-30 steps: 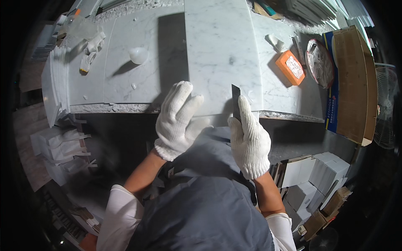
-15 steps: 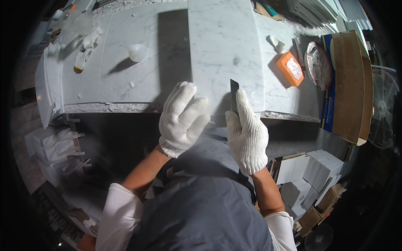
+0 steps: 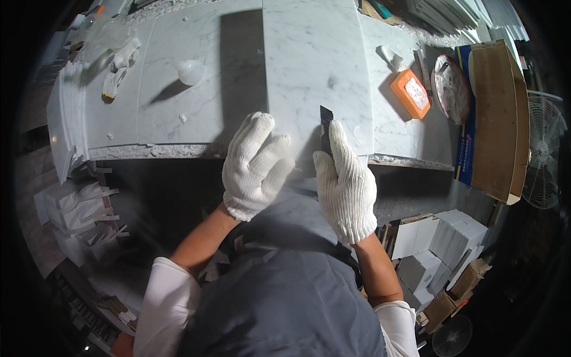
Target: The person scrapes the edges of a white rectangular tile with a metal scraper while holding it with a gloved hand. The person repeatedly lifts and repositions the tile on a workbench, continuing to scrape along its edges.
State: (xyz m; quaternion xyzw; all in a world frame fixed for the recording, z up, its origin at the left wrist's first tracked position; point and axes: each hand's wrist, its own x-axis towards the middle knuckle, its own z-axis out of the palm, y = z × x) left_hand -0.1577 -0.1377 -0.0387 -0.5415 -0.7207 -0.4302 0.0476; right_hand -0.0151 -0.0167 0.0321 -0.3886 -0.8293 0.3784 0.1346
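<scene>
A pale grey-veined marble slab (image 3: pixel 315 59) lies lengthwise before me, raised over the bench and casting a dark shadow to its left. At its near left corner is my left hand (image 3: pixel 253 169) in a white knit glove, fingers stretched with a gap between them; they touch the slab's edge or hover by it, I cannot tell which. My right hand (image 3: pixel 347 184), also gloved, is closed on a dark flat blade (image 3: pixel 325 122) with a slanted tip. That tip points away from me over the slab's near right part. The blade's lower end is hidden in the glove.
On the bench (image 3: pixel 160 119) stand a whitish rounded cup (image 3: pixel 191 72) and a crumpled glove (image 3: pixel 122 62). To the right are an orange block (image 3: pixel 410 94), a round dish (image 3: pixel 451 89) and a cardboard box (image 3: pixel 499 119). A fan (image 3: pixel 544 152) and stacked white boxes (image 3: pixel 443 244) stand beyond.
My right hand has shifted slightly left and away from me, and the blade has turned so that it shows a narrower side. The left hand has barely moved.
</scene>
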